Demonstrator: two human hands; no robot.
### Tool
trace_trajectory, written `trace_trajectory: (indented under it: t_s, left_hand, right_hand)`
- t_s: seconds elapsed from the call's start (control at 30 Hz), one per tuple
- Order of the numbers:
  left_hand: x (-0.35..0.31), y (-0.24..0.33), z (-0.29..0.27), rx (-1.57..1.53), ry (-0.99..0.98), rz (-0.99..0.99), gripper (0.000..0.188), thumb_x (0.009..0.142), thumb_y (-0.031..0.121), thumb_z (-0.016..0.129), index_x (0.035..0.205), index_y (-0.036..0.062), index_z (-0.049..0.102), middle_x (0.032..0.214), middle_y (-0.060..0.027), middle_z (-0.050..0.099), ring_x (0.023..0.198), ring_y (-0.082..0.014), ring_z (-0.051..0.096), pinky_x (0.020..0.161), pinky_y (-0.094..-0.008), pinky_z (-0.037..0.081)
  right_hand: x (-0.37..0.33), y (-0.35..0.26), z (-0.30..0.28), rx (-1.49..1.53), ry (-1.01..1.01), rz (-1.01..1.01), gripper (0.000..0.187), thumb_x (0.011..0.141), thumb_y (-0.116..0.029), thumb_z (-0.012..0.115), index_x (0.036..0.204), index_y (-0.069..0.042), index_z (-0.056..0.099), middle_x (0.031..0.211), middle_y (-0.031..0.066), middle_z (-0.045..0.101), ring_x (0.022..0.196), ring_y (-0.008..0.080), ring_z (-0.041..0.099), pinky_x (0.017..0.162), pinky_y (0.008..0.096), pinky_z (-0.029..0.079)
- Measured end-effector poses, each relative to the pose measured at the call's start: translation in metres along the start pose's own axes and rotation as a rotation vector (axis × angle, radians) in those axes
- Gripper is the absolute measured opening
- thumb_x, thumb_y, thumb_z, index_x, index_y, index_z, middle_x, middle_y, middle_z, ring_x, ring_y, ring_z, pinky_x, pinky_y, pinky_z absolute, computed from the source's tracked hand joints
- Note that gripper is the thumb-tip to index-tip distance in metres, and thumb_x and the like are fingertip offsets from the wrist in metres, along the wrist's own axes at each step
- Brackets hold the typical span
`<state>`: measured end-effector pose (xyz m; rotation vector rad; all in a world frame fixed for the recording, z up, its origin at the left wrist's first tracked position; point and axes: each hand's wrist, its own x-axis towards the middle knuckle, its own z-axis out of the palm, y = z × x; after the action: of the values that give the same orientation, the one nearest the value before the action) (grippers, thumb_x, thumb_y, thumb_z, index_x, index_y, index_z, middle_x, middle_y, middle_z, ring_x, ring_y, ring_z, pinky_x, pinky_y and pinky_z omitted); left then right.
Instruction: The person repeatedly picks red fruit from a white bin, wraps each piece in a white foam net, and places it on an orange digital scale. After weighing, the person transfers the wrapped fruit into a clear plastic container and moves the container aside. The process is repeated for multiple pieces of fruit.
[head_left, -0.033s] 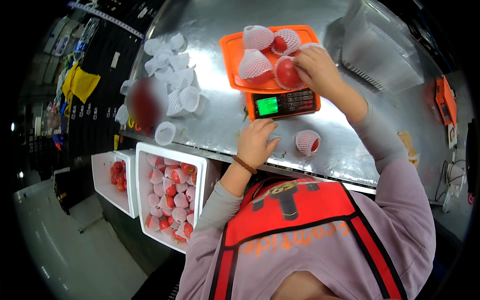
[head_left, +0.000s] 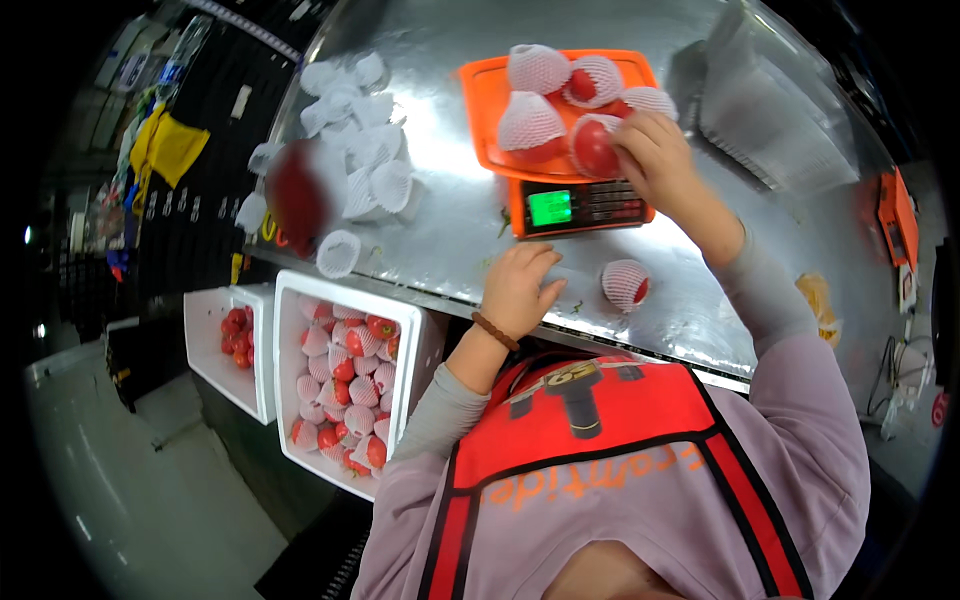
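An orange tray (head_left: 490, 125) sits on a digital scale (head_left: 580, 206) with a lit green display. In the tray lie several tomatoes in white foam net sleeves. My right hand (head_left: 665, 160) reaches in from the right, its fingers closed on the side of the nearest tomato (head_left: 596, 150), whose sleeve covers only part of it. At the table's near edge, below the scale, my left hand (head_left: 517, 290) rests open with its fingers apart, holding nothing. Another sleeved tomato (head_left: 625, 285) lies on the metal table to the right of my left hand.
Loose white foam sleeves (head_left: 375, 150) are heaped at the left of the table. Stacked clear plastic containers (head_left: 770, 110) stand at the right. A white foam box (head_left: 408, 345) of sleeved tomatoes and a smaller box (head_left: 215, 365) of bare tomatoes stand below the table's left edge.
The whole view has shifted slightly, so the scale and tray appear a little farther right. My right hand stays at the same tomato, and my left hand stays open near the table edge.
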<state>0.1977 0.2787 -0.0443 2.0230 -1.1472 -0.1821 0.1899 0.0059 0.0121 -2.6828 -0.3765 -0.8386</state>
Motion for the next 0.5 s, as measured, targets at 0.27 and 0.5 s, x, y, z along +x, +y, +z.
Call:
trace_trajectory:
  t_s: [0.27,0.5]
  left_hand:
    - [-0.091,-0.025,-0.029,-0.021,0.157,-0.2,0.024,0.073,0.011,0.068,0.094,0.0027,0.062,0.101,-0.0115,0.062,0.097,-0.0312,0.056,0.085,-0.0389,0.046]
    - [-0.22,-0.05,-0.08,0.216,0.613,-0.588,0.012,0.075,0.007,0.067,0.086,0.0031,0.064,0.095,-0.0127,0.065,0.09,-0.0307,0.06,0.079,-0.0373,0.048]
  right_hand:
    - [-0.023,-0.02,0.032,-0.128,0.135,0.011,0.038,0.074,-0.004,0.069,0.112,-0.006,0.061,0.119,0.0124,0.059,0.115,0.0317,0.053,0.095,0.0403,0.042]
    - [-0.032,-0.022,0.055,-0.283,0.172,-0.011,0.033,0.081,-0.001,0.064,0.114,-0.006,0.061,0.124,0.0102,0.058,0.118,0.0297,0.052,0.099,0.0399,0.039]
